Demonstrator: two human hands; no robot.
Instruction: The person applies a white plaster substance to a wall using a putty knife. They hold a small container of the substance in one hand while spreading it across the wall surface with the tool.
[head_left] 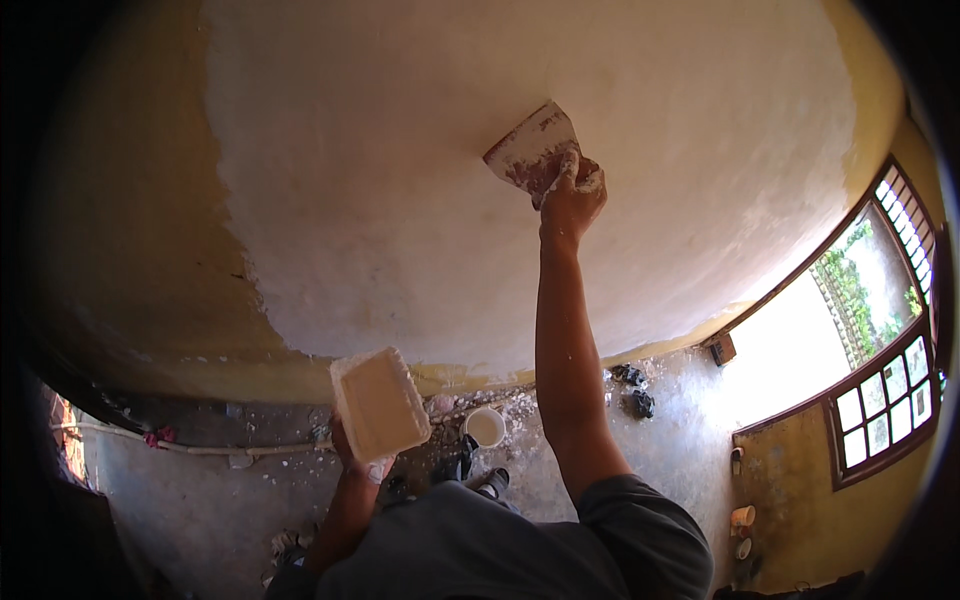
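Observation:
My right hand (577,195) is closed around a wide putty knife (525,148), its blade crusted with pale filler and brown stains. The blade lies at a slant at the wall (400,220); whether its whole edge touches, I cannot tell. A broad whitish coat covers most of that wall, with bare yellow-brown paint along the left and lower margins. Lower down, my left hand (352,455) grips a shallow rectangular tray (422,424) from beneath and its near side. Smooth cream-coloured putty lies in the tray, and its rim is caked. Most of the left fingers are hidden under it.
A white bucket (486,427) stands on the floor by the wall's foot, near my feet. A long pole (270,450) lies along the wall among pale crumbs. Black crumpled plastic (638,402) sits farther right. An open doorway and a paned window (885,410) are at the right.

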